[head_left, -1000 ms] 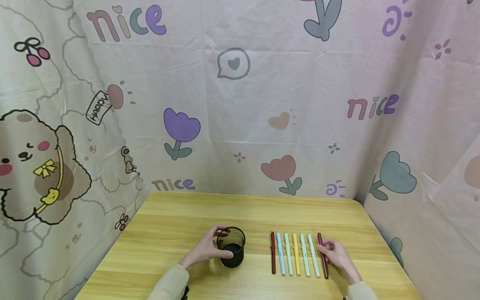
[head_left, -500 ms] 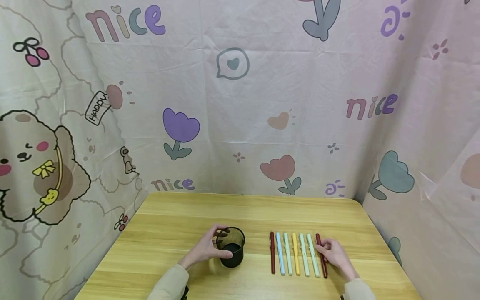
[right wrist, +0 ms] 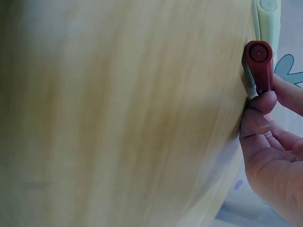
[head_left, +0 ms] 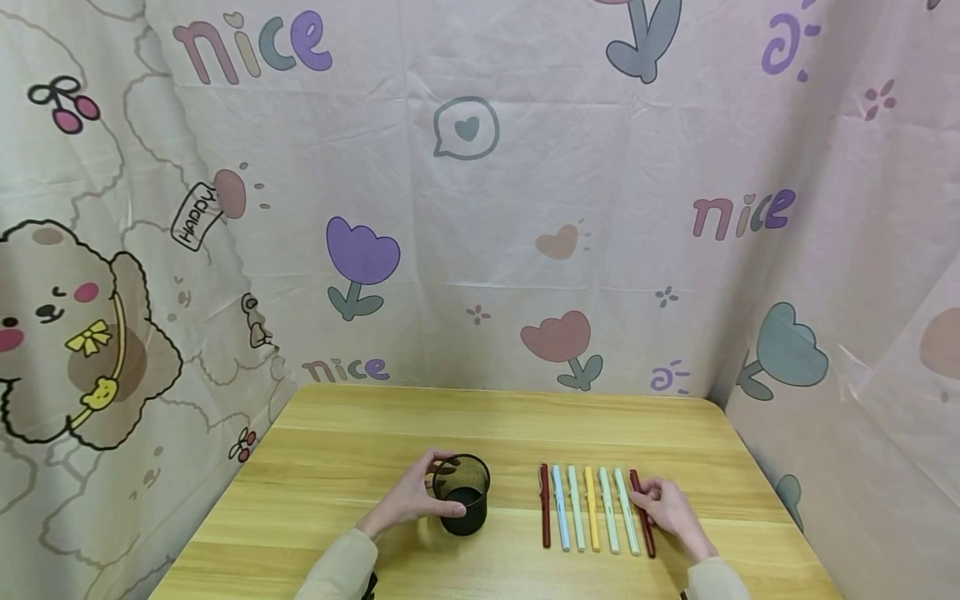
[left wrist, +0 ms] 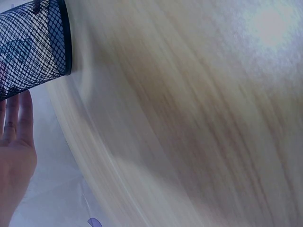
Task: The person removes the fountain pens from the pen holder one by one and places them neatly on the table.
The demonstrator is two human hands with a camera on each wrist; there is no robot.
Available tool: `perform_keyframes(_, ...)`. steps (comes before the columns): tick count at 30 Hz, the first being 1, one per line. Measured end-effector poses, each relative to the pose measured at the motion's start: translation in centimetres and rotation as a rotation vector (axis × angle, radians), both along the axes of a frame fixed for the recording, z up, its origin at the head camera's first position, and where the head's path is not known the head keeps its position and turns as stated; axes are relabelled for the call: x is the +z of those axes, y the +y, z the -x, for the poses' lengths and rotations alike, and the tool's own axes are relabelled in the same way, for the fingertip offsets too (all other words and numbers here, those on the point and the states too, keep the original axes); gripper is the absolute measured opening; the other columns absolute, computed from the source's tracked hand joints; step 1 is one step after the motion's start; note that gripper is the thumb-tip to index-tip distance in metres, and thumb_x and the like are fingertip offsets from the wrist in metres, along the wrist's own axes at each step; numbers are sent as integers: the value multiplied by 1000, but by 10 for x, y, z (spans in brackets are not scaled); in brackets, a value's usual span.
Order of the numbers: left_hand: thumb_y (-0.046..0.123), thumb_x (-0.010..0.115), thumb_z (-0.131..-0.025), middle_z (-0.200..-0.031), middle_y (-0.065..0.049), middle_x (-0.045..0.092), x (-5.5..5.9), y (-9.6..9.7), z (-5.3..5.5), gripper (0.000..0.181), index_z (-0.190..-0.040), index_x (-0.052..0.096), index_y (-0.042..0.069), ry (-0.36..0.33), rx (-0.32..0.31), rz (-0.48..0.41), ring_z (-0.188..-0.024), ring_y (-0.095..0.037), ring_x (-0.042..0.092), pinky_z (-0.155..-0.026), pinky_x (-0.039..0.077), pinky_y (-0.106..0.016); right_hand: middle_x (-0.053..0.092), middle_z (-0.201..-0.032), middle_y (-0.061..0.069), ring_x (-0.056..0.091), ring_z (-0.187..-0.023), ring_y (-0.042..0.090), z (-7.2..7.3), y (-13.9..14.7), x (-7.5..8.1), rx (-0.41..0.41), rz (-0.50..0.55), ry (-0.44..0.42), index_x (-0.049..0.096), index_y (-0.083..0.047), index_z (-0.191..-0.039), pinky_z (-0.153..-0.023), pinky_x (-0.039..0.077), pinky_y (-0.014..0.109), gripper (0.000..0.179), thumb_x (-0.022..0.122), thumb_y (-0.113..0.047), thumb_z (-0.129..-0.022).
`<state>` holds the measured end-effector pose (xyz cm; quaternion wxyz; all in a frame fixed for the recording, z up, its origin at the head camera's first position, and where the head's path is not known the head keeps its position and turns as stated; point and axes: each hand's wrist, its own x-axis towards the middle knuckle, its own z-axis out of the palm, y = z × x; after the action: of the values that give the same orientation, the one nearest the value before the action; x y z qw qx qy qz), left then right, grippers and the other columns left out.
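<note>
My left hand [head_left: 412, 496] grips a black mesh pen holder [head_left: 467, 523] that stands upright on the table, thumb in front and fingers behind. In the left wrist view the mesh holder [left wrist: 35, 52] fills the upper left corner, with fingers [left wrist: 25, 116] against it. At the row's right end, my right hand [head_left: 672, 510] pinches a dark red pen [head_left: 647, 533] lying slightly slanted. The right wrist view shows this pen [right wrist: 259, 56] end-on between thumb and fingers, a light green pen [right wrist: 269, 23] beyond it.
Left of the held pen, several pens lie side by side: light green [head_left: 627, 517], light green [head_left: 609, 517], yellow [head_left: 592, 517], light green [head_left: 576, 517], light blue [head_left: 561, 517] and dark red [head_left: 545, 517]. The wooden table [head_left: 495, 425] ends at a printed cloth [head_left: 480, 208].
The dark red pen in my right hand has slid very slightly left, closer to the light green pen beside it. My left hand and the pen holder have stayed put.
</note>
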<state>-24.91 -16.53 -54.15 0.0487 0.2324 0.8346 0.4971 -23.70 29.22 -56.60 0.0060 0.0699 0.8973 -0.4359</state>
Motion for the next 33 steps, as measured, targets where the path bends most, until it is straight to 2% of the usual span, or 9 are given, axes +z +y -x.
perform_keyframes(14,27,91,-73,-137,-12,60,1,1,-1,80,-140,47,12,4,5,10,-125,-33,56,-100,47,-42,59,-76,5,56,-60,14,-2,0,1,-4,-15,2,62,11,-106,-53,45,21,28,71,-11,-90)
perform_keyframes(25,28,90,-74,-137,-13,60,-1,1,2,80,-140,47,12,12,4,22,-124,-35,57,-99,49,-38,58,-76,6,55,-60,13,-1,-2,5,-5,-31,-4,61,11,-107,-53,45,21,30,70,-13,-92)
perform_keyframes(29,31,89,-75,-139,-11,59,0,1,1,80,-141,47,14,4,15,17,-126,-35,56,-102,49,-46,58,-76,7,55,-60,14,-1,-2,8,4,-30,-12,57,13,-117,-55,43,23,36,65,-14,-95)
perform_keyframes(33,30,86,-79,-148,-16,51,1,-3,-1,85,-148,40,9,-18,-1,-20,-135,-41,48,-108,45,-59,62,-83,13,57,-67,18,-4,3,13,9,-32,39,50,14,-128,-57,46,26,44,62,-15,-98)
